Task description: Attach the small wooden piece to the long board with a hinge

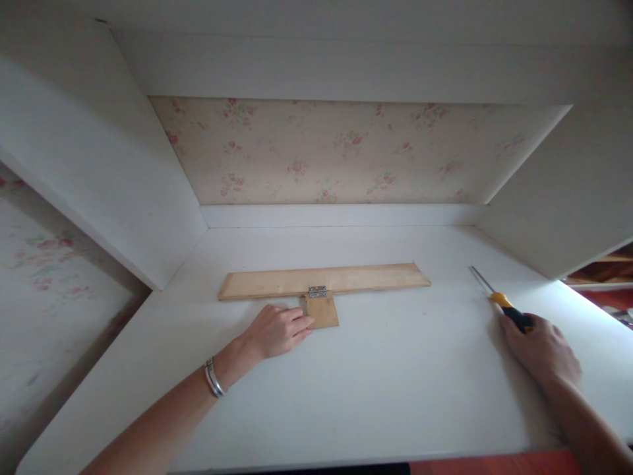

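Observation:
A long wooden strip (356,278) lies flat on the white shelf surface (376,376). A small metal hinge (317,291) joins it to a short wooden block (324,311) in front. My left hand (277,330) rests palm down with its fingertips touching the block's left edge; silver bangles circle that wrist. My right hand (541,346) lies to the right, closed around the yellow and black handle of a screwdriver (499,300) whose metal shaft points away toward the back.
White side panels (99,152) wall in the space left and right, with a floral papered back panel (341,152) behind. A floral wall shows at far left, wooden shelves at far right.

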The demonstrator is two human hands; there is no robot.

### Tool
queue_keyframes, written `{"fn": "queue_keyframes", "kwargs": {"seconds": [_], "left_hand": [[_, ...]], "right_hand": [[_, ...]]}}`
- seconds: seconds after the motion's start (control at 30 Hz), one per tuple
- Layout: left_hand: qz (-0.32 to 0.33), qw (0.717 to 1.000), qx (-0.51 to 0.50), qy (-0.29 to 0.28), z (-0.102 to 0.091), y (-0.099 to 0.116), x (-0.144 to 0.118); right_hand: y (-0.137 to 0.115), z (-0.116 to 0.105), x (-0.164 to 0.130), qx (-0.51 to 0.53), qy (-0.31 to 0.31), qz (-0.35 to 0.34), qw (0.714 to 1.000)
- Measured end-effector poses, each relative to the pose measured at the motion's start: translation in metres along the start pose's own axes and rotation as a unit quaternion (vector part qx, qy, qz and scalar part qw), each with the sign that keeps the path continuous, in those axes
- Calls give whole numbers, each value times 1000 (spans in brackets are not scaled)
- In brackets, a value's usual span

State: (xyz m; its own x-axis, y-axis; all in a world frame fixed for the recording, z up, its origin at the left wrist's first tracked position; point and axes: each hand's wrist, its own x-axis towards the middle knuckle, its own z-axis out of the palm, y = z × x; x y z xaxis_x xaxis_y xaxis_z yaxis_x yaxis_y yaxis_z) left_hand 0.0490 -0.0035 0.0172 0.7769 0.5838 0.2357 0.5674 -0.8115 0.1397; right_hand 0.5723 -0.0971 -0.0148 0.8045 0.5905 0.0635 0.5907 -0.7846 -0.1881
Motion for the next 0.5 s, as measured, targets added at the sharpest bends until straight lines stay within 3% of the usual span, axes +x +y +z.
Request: {"fn": "queue_keyframes", "kwargs": {"seconds": [0.27,0.4,0.5], "left_hand": [[-13,997,-1,79,-25,-17,16],[-23,996,-13,81,-36,-20,26],[-11,998,-10,64,-33,-18,22]], "right_hand": [[-2,-2,-1,7,-8,3,1000],[-1,-1,0,10,-6,4,1000],[-1,-2,-1,18,-3,3,1000]]}}
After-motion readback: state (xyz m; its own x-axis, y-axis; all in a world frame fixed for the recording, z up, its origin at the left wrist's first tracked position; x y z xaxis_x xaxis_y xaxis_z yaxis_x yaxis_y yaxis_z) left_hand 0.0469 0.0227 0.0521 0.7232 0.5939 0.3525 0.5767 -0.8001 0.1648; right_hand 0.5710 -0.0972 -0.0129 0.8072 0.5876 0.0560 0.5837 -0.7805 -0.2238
